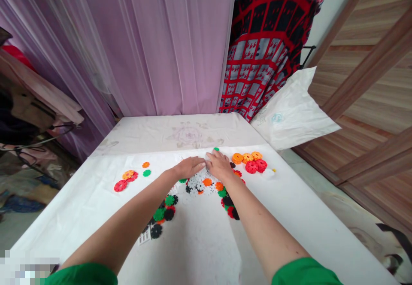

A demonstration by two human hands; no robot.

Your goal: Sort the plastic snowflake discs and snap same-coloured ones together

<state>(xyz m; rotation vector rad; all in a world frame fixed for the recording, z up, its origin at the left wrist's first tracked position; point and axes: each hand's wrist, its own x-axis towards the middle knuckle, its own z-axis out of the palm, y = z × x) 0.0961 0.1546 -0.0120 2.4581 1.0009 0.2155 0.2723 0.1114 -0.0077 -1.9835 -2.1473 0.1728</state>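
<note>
My left hand (189,167) lies open and flat at the far edge of a pile of white plastic snowflake discs (196,184), fingers pointing right. Beside it, my right hand (219,165) rests palm down over the same pile with its fingers stretched out. The fingertips of both hands nearly meet, and what lies under the palms is hidden. Orange discs (207,182) sit among the white ones. Green discs (159,214) and black discs (156,231) lie in a loose row by my left forearm. More mixed discs (228,201) lie beside my right forearm.
The discs are on a white-covered table (199,250). Orange discs (237,158) and red discs (251,167) are grouped at the right; red discs (120,186) lie at the left. A white lattice piece (144,236) is near my left forearm. A white sack (286,113) stands beyond the right edge.
</note>
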